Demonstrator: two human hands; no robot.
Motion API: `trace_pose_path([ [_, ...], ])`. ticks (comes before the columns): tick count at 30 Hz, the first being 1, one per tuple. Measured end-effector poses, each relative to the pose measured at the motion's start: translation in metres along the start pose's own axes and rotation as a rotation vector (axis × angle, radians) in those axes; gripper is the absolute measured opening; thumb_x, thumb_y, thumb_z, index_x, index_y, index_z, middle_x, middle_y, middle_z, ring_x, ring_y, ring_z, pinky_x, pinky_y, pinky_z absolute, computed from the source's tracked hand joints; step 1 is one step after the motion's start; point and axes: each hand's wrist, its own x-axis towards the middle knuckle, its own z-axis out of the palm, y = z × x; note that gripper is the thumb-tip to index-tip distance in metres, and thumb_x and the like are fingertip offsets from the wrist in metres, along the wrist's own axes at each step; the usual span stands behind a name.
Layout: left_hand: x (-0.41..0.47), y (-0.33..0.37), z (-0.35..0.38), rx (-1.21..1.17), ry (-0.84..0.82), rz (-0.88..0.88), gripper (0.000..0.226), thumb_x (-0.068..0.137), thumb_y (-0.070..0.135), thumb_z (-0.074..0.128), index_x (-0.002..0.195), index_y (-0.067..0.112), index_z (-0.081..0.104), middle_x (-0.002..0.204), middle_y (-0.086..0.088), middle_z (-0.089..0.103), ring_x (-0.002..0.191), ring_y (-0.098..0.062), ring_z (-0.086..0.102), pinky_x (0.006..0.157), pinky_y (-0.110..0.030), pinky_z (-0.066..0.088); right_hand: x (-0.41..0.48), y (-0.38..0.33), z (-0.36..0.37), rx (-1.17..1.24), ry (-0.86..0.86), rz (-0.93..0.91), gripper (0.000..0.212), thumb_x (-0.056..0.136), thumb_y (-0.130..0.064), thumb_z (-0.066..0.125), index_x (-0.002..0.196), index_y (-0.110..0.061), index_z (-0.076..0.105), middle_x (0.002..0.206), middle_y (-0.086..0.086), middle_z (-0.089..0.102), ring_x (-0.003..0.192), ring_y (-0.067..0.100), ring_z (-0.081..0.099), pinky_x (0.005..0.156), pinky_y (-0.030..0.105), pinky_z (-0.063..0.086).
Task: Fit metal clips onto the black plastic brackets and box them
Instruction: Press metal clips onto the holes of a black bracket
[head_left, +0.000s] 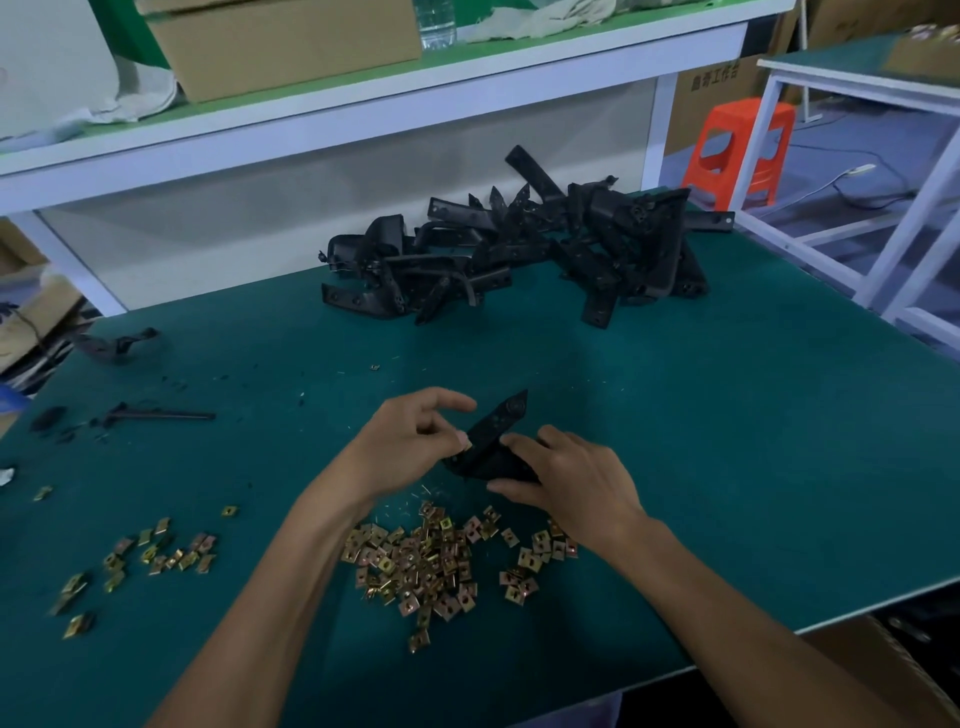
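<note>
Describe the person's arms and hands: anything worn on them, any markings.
The left hand and right hand are bare: no gloves, rings or tape show. The left forearm and right forearm are bare too, with no sleeve, watch or wristband in view down to the picture's lower edge. No tattoos or other markings are visible.

Matt black plastic brackets (519, 249) lie on a smooth matt green mat (727, 441) beside shiny brass-toned metal clips (421, 561).

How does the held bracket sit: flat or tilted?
Tilted: the bracket slants upward, its lower end gripped by the right hand, left hand pinching its edge.
</note>
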Motion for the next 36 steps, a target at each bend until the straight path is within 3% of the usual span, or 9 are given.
trace_pose_path([
  [6,0.003,0.003,-0.004,0.176,-0.125,0.035,0.035,0.098,0.020,0.063,0.127,0.039,0.060,0.086,0.013,0.072,0.081,0.003,0.064,0.078,-0.022,0.042,0.002,0.002,0.003,-0.023,-0.036,0.008,0.068,0.092,-0.075,0.033,0.144,-0.033,0.048,0.108,-0.001,0.060,0.093,0.021,0.064,0.062,0.029,0.038],
  [10,-0.003,-0.005,0.004,0.359,-0.191,0.109,0.045,0.099,0.018,0.060,0.139,0.038,0.052,0.080,0.022,0.068,0.072,0.004,0.062,0.071,-0.021,0.043,0.003,-0.001,0.000,-0.039,-0.030,0.072,0.067,0.092,-0.074,0.019,0.128,-0.037,0.062,0.100,-0.005,0.060,0.086,0.018,0.067,0.059,0.030,0.041],
  [12,-0.008,-0.009,0.010,0.326,-0.107,0.138,0.041,0.100,0.020,0.060,0.138,0.036,0.054,0.085,0.025,0.070,0.079,0.005,0.064,0.074,-0.022,0.046,0.003,-0.002,0.000,-0.032,-0.030,0.100,0.064,0.093,-0.073,0.020,0.123,-0.038,0.064,0.098,-0.007,0.059,0.085,0.016,0.067,0.059,0.031,0.042],
  [14,-0.010,-0.013,0.015,0.243,0.008,0.120,0.034,0.100,0.026,0.062,0.132,0.034,0.060,0.101,0.018,0.074,0.099,0.002,0.066,0.091,-0.028,0.051,0.004,-0.002,-0.001,0.035,-0.023,0.166,0.063,0.093,-0.074,0.021,0.117,-0.038,0.067,0.097,-0.009,0.059,0.085,0.016,0.066,0.061,0.032,0.043],
  [16,-0.010,-0.015,0.020,0.301,0.123,0.117,0.032,0.095,0.038,0.067,0.126,0.030,0.065,0.113,0.016,0.071,0.109,0.000,0.063,0.098,-0.027,0.049,0.004,-0.002,0.000,0.079,0.000,0.224,0.065,0.091,-0.075,0.018,0.108,-0.038,0.068,0.092,-0.010,0.056,0.084,0.016,0.065,0.061,0.033,0.042],
  [20,-0.008,-0.018,0.027,0.531,0.252,0.263,0.029,0.093,0.043,0.069,0.114,0.023,0.071,0.107,0.011,0.068,0.104,-0.008,0.058,0.090,-0.027,0.047,0.004,-0.001,0.002,0.083,0.053,0.258,0.070,0.089,-0.076,0.015,0.100,-0.033,0.068,0.089,-0.009,0.058,0.077,0.018,0.065,0.058,0.033,0.043],
  [24,-0.010,-0.021,0.030,0.674,0.297,0.360,0.029,0.098,0.041,0.061,0.115,0.019,0.069,0.106,0.006,0.067,0.102,-0.016,0.056,0.085,-0.028,0.045,0.005,-0.001,0.002,0.089,0.048,0.259,0.069,0.089,-0.077,0.014,0.099,-0.034,0.068,0.088,-0.009,0.057,0.077,0.017,0.065,0.058,0.032,0.042],
  [30,-0.013,-0.026,0.035,0.673,0.330,0.371,0.032,0.100,0.041,0.057,0.123,0.019,0.066,0.109,0.007,0.067,0.105,-0.015,0.055,0.084,-0.022,0.040,0.005,-0.002,0.000,0.084,0.040,0.245,0.066,0.091,-0.075,0.018,0.101,-0.034,0.068,0.090,-0.009,0.057,0.079,0.017,0.065,0.059,0.031,0.035],
  [36,-0.014,-0.025,0.036,0.665,0.393,0.371,0.034,0.098,0.043,0.060,0.122,0.020,0.068,0.112,0.006,0.065,0.105,-0.017,0.055,0.091,-0.029,0.046,0.005,-0.001,0.001,0.069,0.055,0.251,0.068,0.091,-0.075,0.014,0.104,-0.034,0.068,0.092,-0.009,0.059,0.079,0.016,0.065,0.060,0.032,0.046],
])
